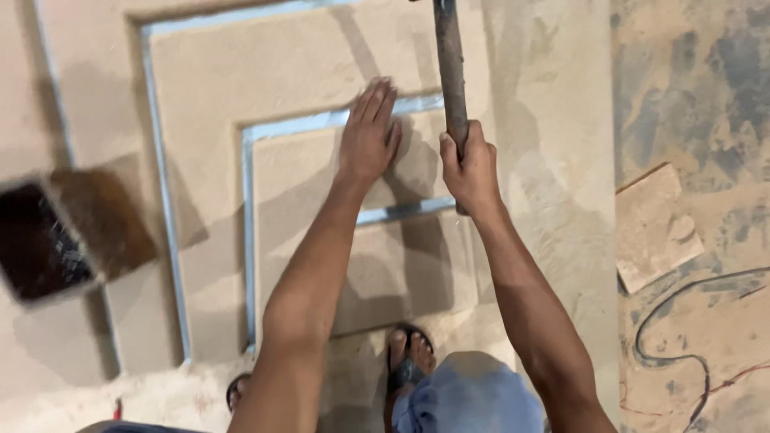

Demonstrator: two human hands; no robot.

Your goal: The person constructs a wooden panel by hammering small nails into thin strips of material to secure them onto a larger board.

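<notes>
My left hand [368, 132] lies flat, fingers together, on a sawdust-covered wooden panel [273, 72] with routed rectangular grooves lined in pale blue-grey. Its fingertips rest at the upper groove of the inner rectangle [321, 122]. My right hand [471, 167] is closed round a dark round handle [449, 56] that runs up out of the top of the view; its head is hidden. The handle stands just right of my left hand, over the panel.
A dark square tin [44, 240] with a brown shadowed side sits at the left on the panel. A small dusty wood offcut [654, 224] lies on the floor at right, with cables [682, 321] below it. My sandalled foot [409, 357] stands at the panel's near edge.
</notes>
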